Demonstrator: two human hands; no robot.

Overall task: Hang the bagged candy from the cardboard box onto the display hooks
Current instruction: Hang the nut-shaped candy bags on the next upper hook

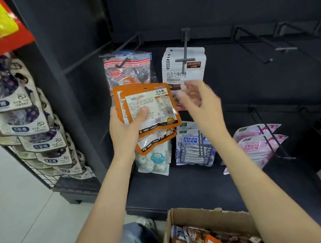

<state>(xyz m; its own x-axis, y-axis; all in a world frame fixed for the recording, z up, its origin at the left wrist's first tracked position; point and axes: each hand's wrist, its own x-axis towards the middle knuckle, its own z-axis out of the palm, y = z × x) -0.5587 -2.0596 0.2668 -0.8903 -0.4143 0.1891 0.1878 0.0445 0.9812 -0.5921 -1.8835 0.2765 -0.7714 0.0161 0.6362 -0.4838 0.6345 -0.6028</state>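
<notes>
My left hand (126, 127) grips a small stack of orange candy bags (150, 106), label side toward me, thumb across the top bag. My right hand (199, 102) hovers just right of the stack, blurred, fingers spread and holding nothing. Both hands are in front of the dark display panel. Directly behind them a red-striped clear bag (129, 67) hangs on one display hook (124, 61), and a white bag (184, 66) hangs on the hook beside it. The cardboard box (202, 218) sits at the bottom, holding several more orange and brown bags (212, 241).
Bare hooks (266, 52) run along the upper right. Lower hooks carry white-ball candy (155, 161), blue-and-white bags (193, 147) and pink bags (260, 145). A wire rack of grey snack pouches (24, 118) stands at the left over pale floor tiles.
</notes>
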